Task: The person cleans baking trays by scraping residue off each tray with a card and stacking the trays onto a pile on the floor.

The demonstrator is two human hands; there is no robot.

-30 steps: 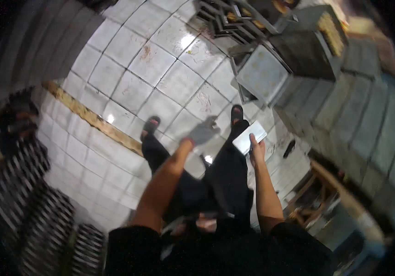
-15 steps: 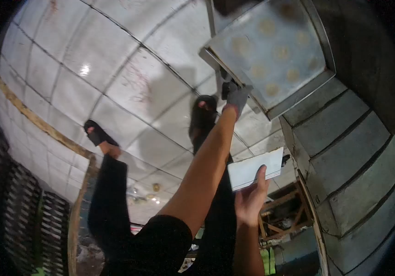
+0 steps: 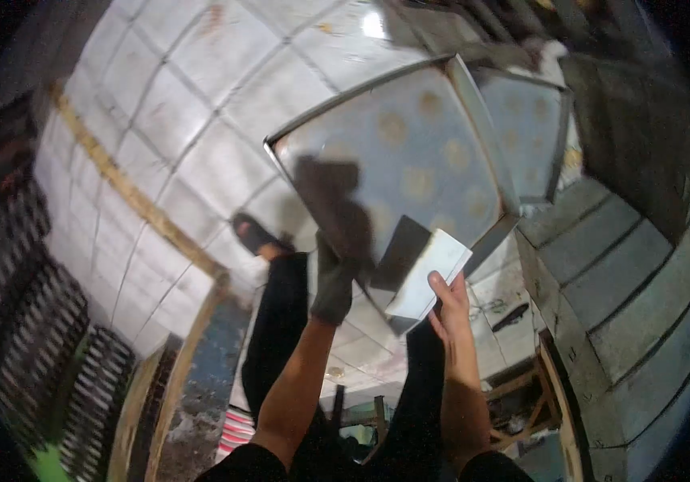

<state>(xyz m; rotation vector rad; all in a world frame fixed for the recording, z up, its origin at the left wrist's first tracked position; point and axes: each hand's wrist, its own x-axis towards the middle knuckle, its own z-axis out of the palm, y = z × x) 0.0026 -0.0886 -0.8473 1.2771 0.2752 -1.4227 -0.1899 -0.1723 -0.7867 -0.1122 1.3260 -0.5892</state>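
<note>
A shallow square metal tray (image 3: 385, 136) with raised edges and round tan stains lies tilted in front of me. My left hand (image 3: 333, 293), in a grey glove, is closed on its near left edge. In my bare right hand (image 3: 451, 301) is a flat white rectangular panel (image 3: 425, 277), with the thumb on top and the other fingers partly hidden beneath. The panel hangs over the tray's near corner and casts a dark shadow on it. I cannot tell whether the panel touches the tray.
A second stained tray (image 3: 526, 120) lies behind the first. Stacked grey metal trays (image 3: 594, 241) line the right side. Dark patterned stacks (image 3: 16, 241) stand left, past a wooden strip (image 3: 144, 209) on the white tiled floor (image 3: 168, 96). A dark sandal (image 3: 510, 317) lies at right.
My left hand has brought the tray leftward and closer to me, revealing another tray behind it. The white panel has tilted and moved up to the tray's near corner.
</note>
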